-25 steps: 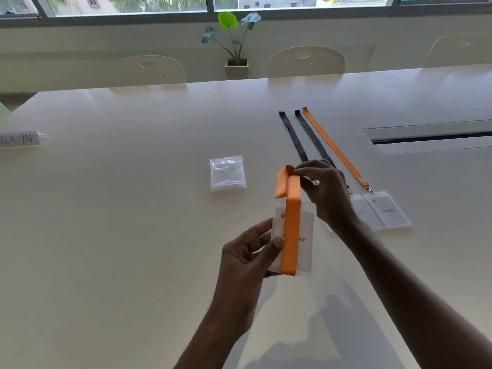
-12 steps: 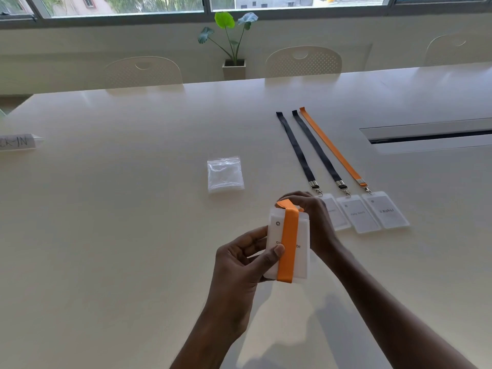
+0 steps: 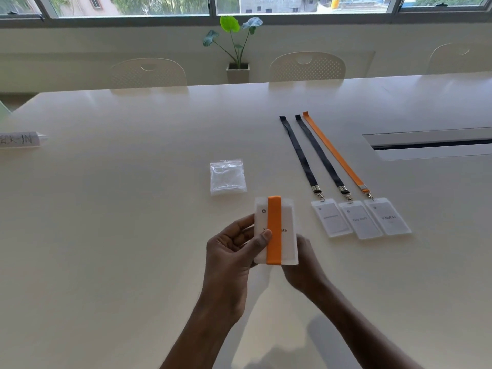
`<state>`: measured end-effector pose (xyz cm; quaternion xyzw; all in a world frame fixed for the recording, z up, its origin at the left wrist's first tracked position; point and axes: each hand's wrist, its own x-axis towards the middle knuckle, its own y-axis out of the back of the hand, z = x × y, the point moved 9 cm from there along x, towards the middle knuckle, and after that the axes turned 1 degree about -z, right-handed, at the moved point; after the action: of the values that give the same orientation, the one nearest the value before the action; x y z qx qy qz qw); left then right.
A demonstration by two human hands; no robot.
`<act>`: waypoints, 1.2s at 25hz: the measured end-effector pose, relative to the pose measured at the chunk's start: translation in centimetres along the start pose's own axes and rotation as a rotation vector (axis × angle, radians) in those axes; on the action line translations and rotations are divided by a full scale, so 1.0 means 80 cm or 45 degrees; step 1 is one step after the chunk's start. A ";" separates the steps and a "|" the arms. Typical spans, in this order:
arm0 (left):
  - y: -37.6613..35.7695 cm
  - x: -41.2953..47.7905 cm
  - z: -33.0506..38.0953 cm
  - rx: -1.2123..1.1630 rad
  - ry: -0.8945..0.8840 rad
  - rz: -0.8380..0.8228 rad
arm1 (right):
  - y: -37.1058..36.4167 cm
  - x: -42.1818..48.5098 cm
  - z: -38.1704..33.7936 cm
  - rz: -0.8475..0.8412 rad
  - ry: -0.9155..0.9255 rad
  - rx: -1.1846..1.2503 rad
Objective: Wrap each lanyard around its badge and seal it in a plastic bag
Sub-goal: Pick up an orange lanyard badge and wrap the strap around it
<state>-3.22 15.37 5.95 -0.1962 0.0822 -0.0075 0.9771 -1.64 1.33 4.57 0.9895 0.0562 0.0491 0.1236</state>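
Two bare hands show, the left hand [image 3: 234, 251] and the right hand [image 3: 303, 267]. The left arm [image 3: 202, 328] and right arm [image 3: 359, 328] are bare too, long and thin. The left thumb [image 3: 262, 239] has a short, plain nail. Much of the right hand is hidden.

The right grip [image 3: 303, 265] has dropped from the top edge of the badge [image 3: 288, 217] to its near right corner and is now mostly behind it. The lanyard [image 3: 274, 230] loop that stood above that edge now lies flat over the badge. The three badges [image 3: 359, 218] on the desk [image 3: 133, 235] at right are uncovered.
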 end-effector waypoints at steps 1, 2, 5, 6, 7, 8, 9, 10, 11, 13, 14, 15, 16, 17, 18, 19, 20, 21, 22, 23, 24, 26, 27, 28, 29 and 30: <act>0.001 0.003 0.002 -0.006 -0.017 0.018 | -0.007 -0.004 0.004 -0.008 -0.048 0.084; 0.002 0.005 0.004 -0.018 -0.030 0.029 | -0.011 -0.007 0.012 -0.005 -0.098 0.172; 0.001 0.012 0.007 -0.048 -0.069 0.055 | -0.023 -0.024 0.013 0.018 -0.169 0.235; 0.002 0.015 0.007 -0.034 -0.080 0.071 | -0.025 -0.030 0.006 0.024 -0.179 0.256; 0.002 0.018 0.006 -0.021 -0.086 0.085 | -0.027 -0.034 0.001 0.032 -0.183 0.268; 0.002 0.020 0.005 -0.023 -0.084 0.096 | -0.028 -0.038 -0.001 0.044 -0.200 0.268; 0.002 0.022 0.004 -0.042 -0.077 0.104 | -0.028 -0.043 -0.002 0.055 -0.226 0.262; 0.002 0.024 0.002 -0.065 -0.071 0.113 | -0.029 -0.047 0.000 0.066 -0.265 0.266; 0.002 0.026 0.001 -0.080 -0.074 0.121 | -0.030 -0.052 -0.001 0.067 -0.300 0.276; 0.003 0.027 0.003 -0.075 -0.112 0.133 | -0.033 -0.059 -0.006 0.053 -0.345 0.289; 0.003 0.027 0.005 -0.050 -0.142 0.138 | -0.034 -0.062 -0.009 0.046 -0.351 0.283; 0.003 0.027 0.007 -0.012 -0.174 0.141 | -0.035 -0.064 -0.011 0.034 -0.355 0.277; 0.004 0.026 0.010 0.026 -0.206 0.142 | -0.036 -0.067 -0.014 0.024 -0.356 0.281; 0.004 0.025 0.012 0.059 -0.233 0.145 | -0.036 -0.070 -0.017 0.017 -0.359 0.286; 0.004 0.023 0.014 0.087 -0.253 0.148 | -0.035 -0.073 -0.019 0.013 -0.367 0.284; 0.005 0.022 0.014 0.111 -0.271 0.153 | -0.034 -0.074 -0.023 0.014 -0.373 0.274; 0.006 0.020 0.014 0.129 -0.286 0.160 | -0.032 -0.076 -0.027 0.019 -0.363 0.246; 0.008 0.019 0.013 0.143 -0.296 0.168 | -0.028 -0.076 -0.034 0.035 -0.336 0.198; 0.009 0.017 0.011 0.154 -0.300 0.177 | -0.023 -0.077 -0.043 0.063 -0.289 0.124; 0.011 0.016 0.009 0.162 -0.297 0.186 | -0.016 -0.076 -0.053 0.106 -0.229 0.043; 0.013 0.015 0.006 0.163 -0.287 0.195 | -0.008 -0.076 -0.062 0.156 -0.159 -0.020; 0.015 0.014 -0.001 0.150 -0.250 0.206 | 0.005 -0.073 -0.077 0.226 -0.035 -0.090; 0.015 0.013 -0.006 0.137 -0.227 0.204 | 0.011 -0.070 -0.082 0.233 0.006 -0.097; 0.015 0.013 -0.011 0.125 -0.204 0.197 | 0.015 -0.067 -0.085 0.224 0.031 -0.071; 0.014 0.012 -0.015 0.114 -0.185 0.184 | 0.018 -0.063 -0.085 0.204 0.042 -0.022; 0.013 0.011 -0.020 0.109 -0.171 0.170 | 0.021 -0.059 -0.084 0.184 0.046 0.024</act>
<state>-2.64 15.69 3.99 -0.1482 0.0292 0.0674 0.9862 -6.93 0.78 11.10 0.9911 -0.0129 0.0750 0.1095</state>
